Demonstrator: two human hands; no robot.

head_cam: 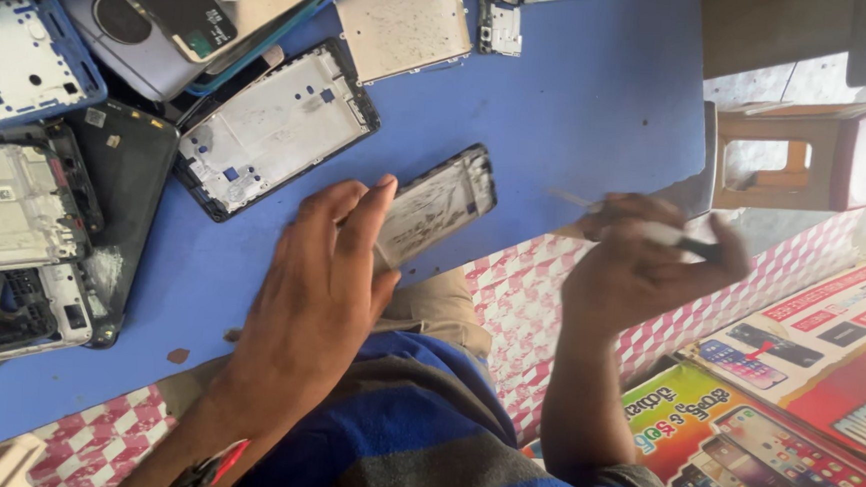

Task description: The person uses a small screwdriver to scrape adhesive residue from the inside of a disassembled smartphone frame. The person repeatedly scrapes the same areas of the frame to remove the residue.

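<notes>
My left hand (315, 291) lies flat on the blue table (582, 92), its fingertips pressing on the near end of a phone frame (440, 206) with a pale inner plate. My right hand (642, 261) hovers off the table's edge, closed around a thin white tool (654, 230) whose tip points left toward the phone frame. The tool is blurred.
A heap of stripped phone frames and back covers fills the table's left side, including a large open frame (275, 129) and a blue one (18, 63). A wooden stool (789, 155) stands to the right. Posters of phones (793, 416) cover the floor.
</notes>
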